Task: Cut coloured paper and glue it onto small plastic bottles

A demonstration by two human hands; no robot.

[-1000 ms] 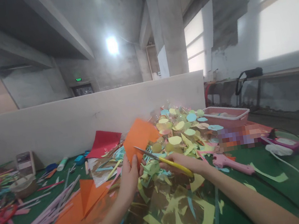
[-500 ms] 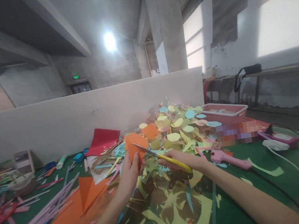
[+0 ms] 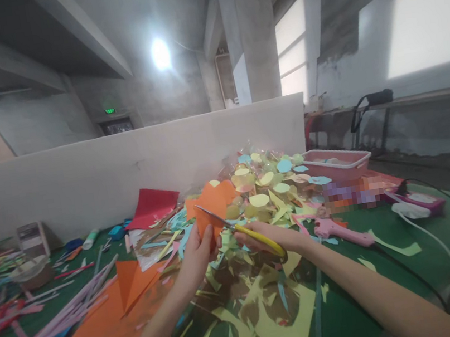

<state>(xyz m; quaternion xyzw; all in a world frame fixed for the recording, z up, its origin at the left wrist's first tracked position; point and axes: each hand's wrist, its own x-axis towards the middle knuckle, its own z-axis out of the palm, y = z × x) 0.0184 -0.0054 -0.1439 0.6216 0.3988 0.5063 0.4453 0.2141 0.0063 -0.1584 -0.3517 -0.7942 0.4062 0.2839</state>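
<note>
My left hand [image 3: 203, 246] pinches the lower edge of a piece of orange paper [image 3: 213, 199], held up over the heap of scraps. In my right hand [image 3: 256, 237] is a pair of scissors [image 3: 256, 238] with yellow handles. Their metal blades reach left across the orange paper, near the left fingertips. Whether the blades are parted is hard to make out. Beneath both hands lie yellow paper offcuts [image 3: 289, 316] with round holes. Behind them rises a pile of yellow, blue and green paper discs [image 3: 266, 178].
Orange sheets [image 3: 92, 329], pale purple strips [image 3: 70, 321] and a tub [image 3: 32, 272] lie to the left. Red paper [image 3: 152, 206] leans near the white partition [image 3: 135, 165]. On the right are a pink glue gun [image 3: 345, 234], its cord and a pink basket [image 3: 337, 166].
The orange paper has turned in my left hand and looks larger and more spread out. The scissors still lie across it, slightly lower at the handles. The whole view has shifted a little.
</note>
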